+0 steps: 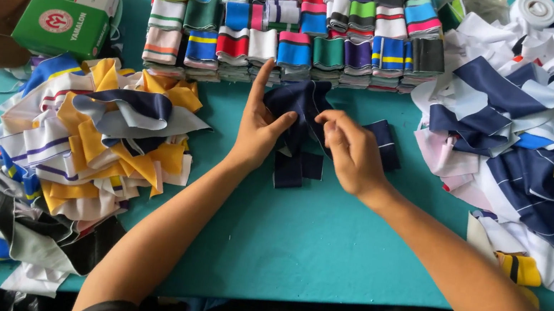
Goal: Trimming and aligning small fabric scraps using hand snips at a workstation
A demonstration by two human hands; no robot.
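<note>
**Two hands on a bundle of navy rib-knit strips**

At the middle of the teal table (321, 255), a small bundle of navy rib-knit strips (300, 119) lies between both hands, its lower ends trailing toward the person. The left hand (257, 127) rests on the bundle's left side, its index finger stretched straight up toward the far stacks and its thumb pressed across the navy fabric, so the cloth is pinched between thumb and palm. The right hand (350, 150) sits just beside it on the right, fingers curled in, with thumb and fingertips nipping the fabric near the bundle's top edge. Another folded navy strip with a thin pale line (385, 143) lies flat beyond the right hand, touching the bundle.

Along the far edge stand neat rows of folded striped rib collars (296, 21) in many colours. To the left lies a loose heap of yellow, white and navy strips (91, 144), with a green and white cardboard box (70, 7) behind it. To the right spreads a loose heap of navy and white fabric pieces (533, 134), and a white tape roll (534, 10) sits at the top right corner.
</note>
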